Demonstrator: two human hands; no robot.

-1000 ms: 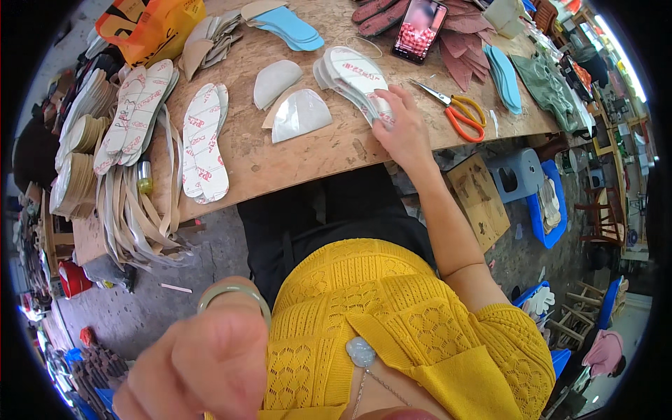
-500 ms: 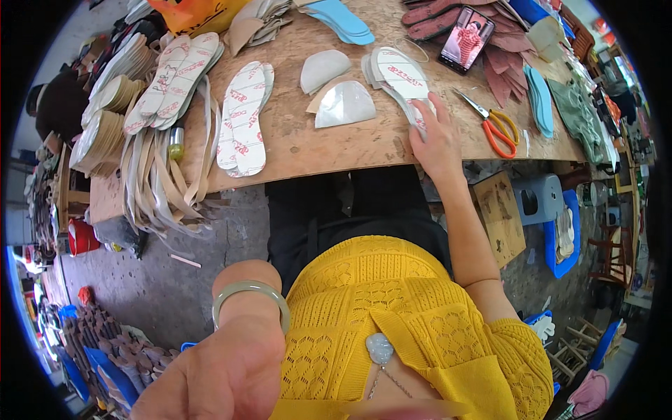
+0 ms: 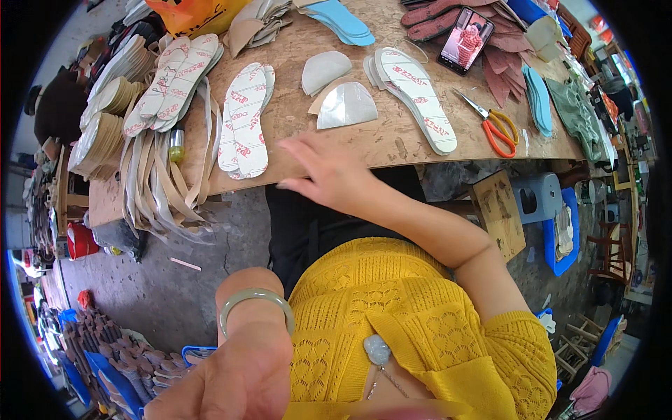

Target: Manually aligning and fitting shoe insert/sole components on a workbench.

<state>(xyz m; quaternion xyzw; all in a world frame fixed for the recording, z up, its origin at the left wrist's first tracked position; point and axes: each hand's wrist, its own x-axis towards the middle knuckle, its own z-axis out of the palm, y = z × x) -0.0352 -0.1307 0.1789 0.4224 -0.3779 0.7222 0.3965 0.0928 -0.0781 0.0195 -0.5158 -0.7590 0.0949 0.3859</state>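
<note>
Left hand (image 3: 238,378) close under the camera, jade bangle (image 3: 255,308) on wrist, fingers out of sight, grip unclear. Right hand (image 3: 325,175) blurred, empty, fingers spread at the counter (image 3: 392,140) edge. Beyond: white insoles (image 3: 245,119) left, insole stack (image 3: 416,94) right, untouched; sorting looks early.

Orange scissors (image 3: 495,128), phone (image 3: 465,40), blue insoles (image 3: 341,17) on workbench (image 3: 294,119).

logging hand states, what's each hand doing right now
left hand: close to the camera, cut off by the frame; open or closed cannot be told.
right hand: open, empty, over the table edge.

Insoles (image 3: 243,122) left of scissors (image 3: 493,126), on table (image 3: 294,150).
</note>
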